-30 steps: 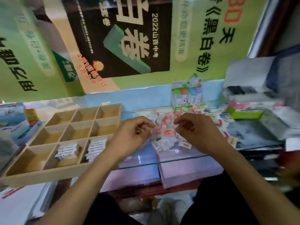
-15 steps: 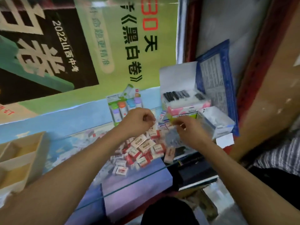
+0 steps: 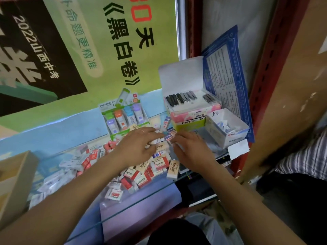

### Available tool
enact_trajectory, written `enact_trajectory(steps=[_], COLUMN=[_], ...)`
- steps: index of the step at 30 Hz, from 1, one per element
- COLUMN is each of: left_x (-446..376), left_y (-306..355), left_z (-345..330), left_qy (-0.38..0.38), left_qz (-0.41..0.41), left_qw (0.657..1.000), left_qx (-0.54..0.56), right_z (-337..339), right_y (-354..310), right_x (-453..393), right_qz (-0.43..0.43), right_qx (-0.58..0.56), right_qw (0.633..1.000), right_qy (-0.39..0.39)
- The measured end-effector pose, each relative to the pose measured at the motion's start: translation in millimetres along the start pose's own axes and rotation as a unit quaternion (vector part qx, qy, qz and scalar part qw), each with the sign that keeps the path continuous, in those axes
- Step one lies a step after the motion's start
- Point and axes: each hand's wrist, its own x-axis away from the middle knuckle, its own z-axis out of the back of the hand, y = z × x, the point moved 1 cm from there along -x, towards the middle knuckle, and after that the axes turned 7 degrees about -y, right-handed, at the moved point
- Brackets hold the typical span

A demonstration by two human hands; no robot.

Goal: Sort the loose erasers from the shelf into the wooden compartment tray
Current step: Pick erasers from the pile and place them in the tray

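A heap of loose erasers [image 3: 138, 174] in red-white, blue-white and cream wrappers lies on the glass shelf [image 3: 141, 203]. My left hand [image 3: 138, 145] hovers over the heap's far side, fingers stretched out to the right. My right hand [image 3: 191, 151] lies flat opposite it, fingertips touching a small blue-and-white eraser [image 3: 169, 137] between the two hands. Neither hand clearly grips anything. Only a corner of the wooden compartment tray [image 3: 16, 174] shows at the left edge.
Behind the heap stand a green display pack of coloured tubes [image 3: 123, 117], an open box of nail clippers [image 3: 187, 99] and a white open carton [image 3: 228, 128]. A red shelf post [image 3: 261, 85] rises on the right. A person in striped clothing [image 3: 300, 156] is there too.
The view has swung right, leaving the tray almost out of frame. Both hands have dropped lower onto the far part of the eraser heap, and their fingers have straightened.
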Motion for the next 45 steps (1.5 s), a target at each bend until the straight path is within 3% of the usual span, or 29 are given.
enact_trajectory(steps=[8,11,16,19,24,28,31,38,40,42,45], left_x=[21,24,11,-2,-26,-42,-48,-48,-48,-47,-44], left_y=[-18,-17,-9,-1,8,10,11,14,11,10,16], left_z=[-10,-10,1,8,23,31,33,23,21,20,24], left_qy=[0.098,0.111,0.125,0.097,-0.013,-0.082,-0.084,-0.011,0.028,0.077,0.157], left_qz=[-0.004,-0.024,-0.02,0.01,0.057,0.065,0.066,0.057,0.054,0.065,0.091], left_qw=[0.995,0.993,0.991,0.993,0.991,0.985,0.985,0.983,0.992,0.995,0.94], left_qx=[0.016,-0.025,-0.046,-0.069,-0.123,-0.135,-0.137,-0.175,-0.113,0.024,0.289], right_z=[1,8,6,13,21,12,6,3,4,4,3], right_y=[-5,-7,-19,-20,-12,-6,-5,-3,-3,-3,-3], right_x=[5,-1,-17,-18,-8,0,4,3,2,2,5], right_qz=[-0.036,-0.081,-0.106,-0.141,-0.154,-0.149,-0.137,-0.138,-0.137,-0.135,-0.129], right_qx=[-0.034,-0.075,0.019,-0.02,-0.033,-0.078,-0.083,-0.081,-0.079,-0.073,-0.074], right_qw=[0.998,0.993,0.994,0.99,0.987,0.985,0.984,0.985,0.985,0.986,0.987], right_qy=[0.038,0.04,0.01,0.014,-0.006,0.034,0.077,0.071,0.062,0.059,0.068])
